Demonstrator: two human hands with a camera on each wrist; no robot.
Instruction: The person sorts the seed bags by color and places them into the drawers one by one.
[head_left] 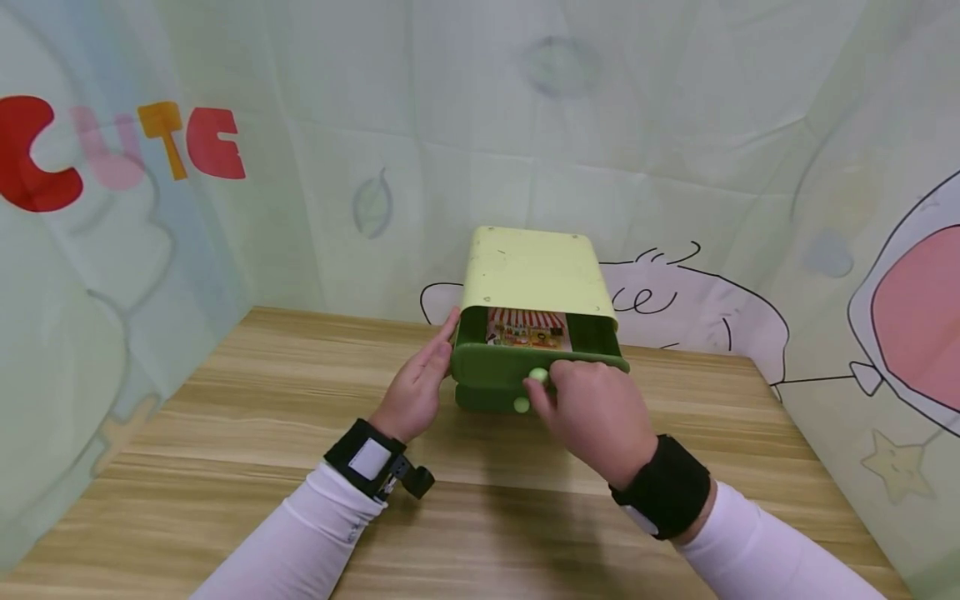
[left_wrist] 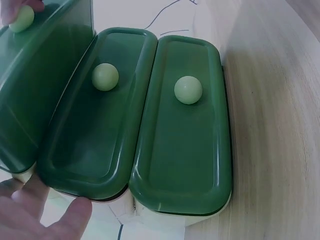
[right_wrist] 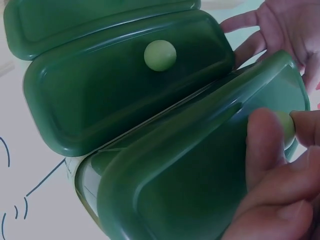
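Note:
A small drawer cabinet (head_left: 540, 267) with a pale yellow body and green drawers stands on the wooden table. Its top drawer (head_left: 495, 363) is pulled partway out, and a colourful picture with a red-and-white striped awning (head_left: 528, 329) shows inside. My right hand (head_left: 600, 412) pinches the round light-green knob (right_wrist: 286, 129) of that drawer between thumb and finger. With fingers extended, my left hand (head_left: 416, 383) rests against the cabinet's left side. Two lower drawers, the middle one (left_wrist: 95, 135) and the bottom one (left_wrist: 180, 150), are closed, each with a round knob.
The wooden table (head_left: 225, 467) extends around the cabinet. Behind it hangs a printed cloth backdrop (head_left: 465, 108) with cartoon drawings, which also covers both sides. Black straps with small devices sit on both wrists.

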